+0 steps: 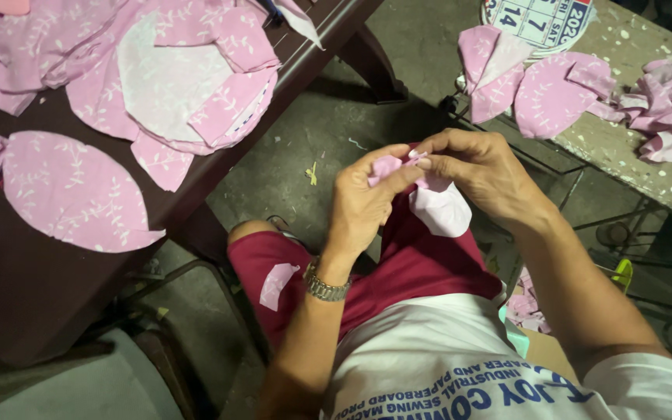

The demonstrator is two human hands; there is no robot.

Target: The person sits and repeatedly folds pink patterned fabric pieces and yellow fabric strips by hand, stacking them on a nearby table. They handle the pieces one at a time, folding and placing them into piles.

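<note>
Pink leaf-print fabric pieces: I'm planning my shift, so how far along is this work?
Looks done: folded pink leaf-print fabric pieces lie on the paint-speckled bench. In hand: the left hand and right hand pinch one small pink-and-white fabric piece over the lap. Seemingly left: flat pink oval cut pieces on the dark brown table, and one scrap on the maroon shorts.

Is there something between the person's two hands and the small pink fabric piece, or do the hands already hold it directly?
Nothing stands between them. The left hand and the right hand both pinch the pink fabric piece directly with their fingertips, above the lap. The other fabric pieces lie apart on the dark table and the bench.
</note>
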